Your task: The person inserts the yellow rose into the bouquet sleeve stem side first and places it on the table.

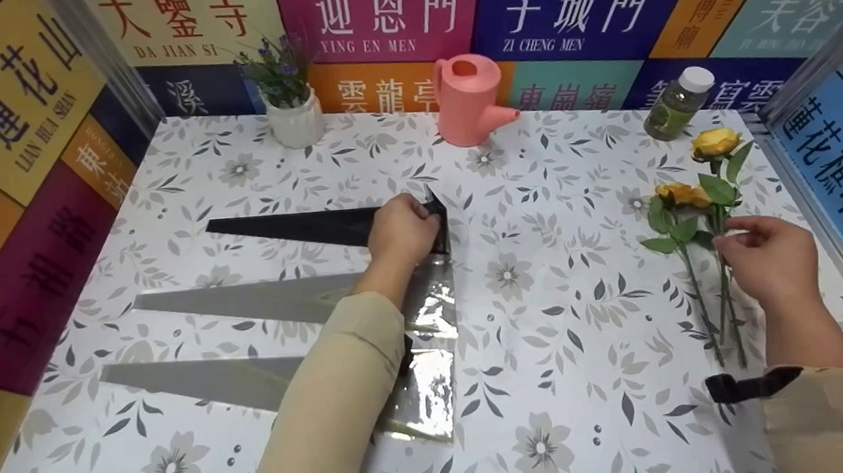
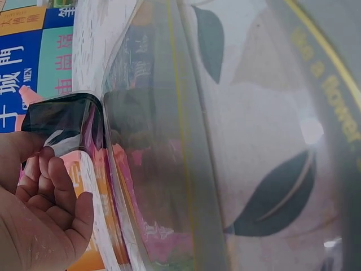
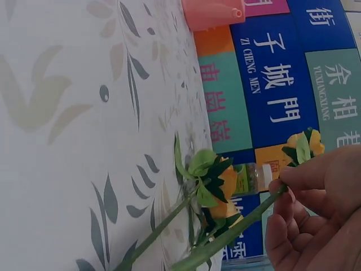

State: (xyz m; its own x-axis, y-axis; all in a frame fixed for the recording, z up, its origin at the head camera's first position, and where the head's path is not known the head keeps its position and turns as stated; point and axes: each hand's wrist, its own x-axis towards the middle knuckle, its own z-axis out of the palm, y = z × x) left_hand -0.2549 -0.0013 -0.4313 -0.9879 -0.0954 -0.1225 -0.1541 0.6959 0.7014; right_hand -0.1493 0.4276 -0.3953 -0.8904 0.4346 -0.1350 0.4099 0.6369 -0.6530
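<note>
My left hand (image 1: 404,230) pinches the raised wide end of a black tapered flower sleeve (image 1: 300,227) between thumb and fingers. In the left wrist view, the black film (image 2: 62,121) curls up from that hand's fingertips. Two translucent grey sleeves with gold edging, a nearer one (image 1: 199,378) and a middle one (image 1: 246,299), lie partly under the left forearm. At the right, my right hand (image 1: 773,258) pinches the green stem of a yellow rose (image 1: 715,144) between thumb and forefinger. Another yellow rose (image 1: 681,195) lies beside it. The right wrist view shows the pinched stem (image 3: 242,228) lifted.
Along the back stand a white pot of purple flowers (image 1: 294,115), a pink watering can (image 1: 467,101) and a lidded bottle (image 1: 678,103). Panels printed with large characters (image 1: 381,14) wall in the table, which has a leaf-patterned cover (image 1: 538,378).
</note>
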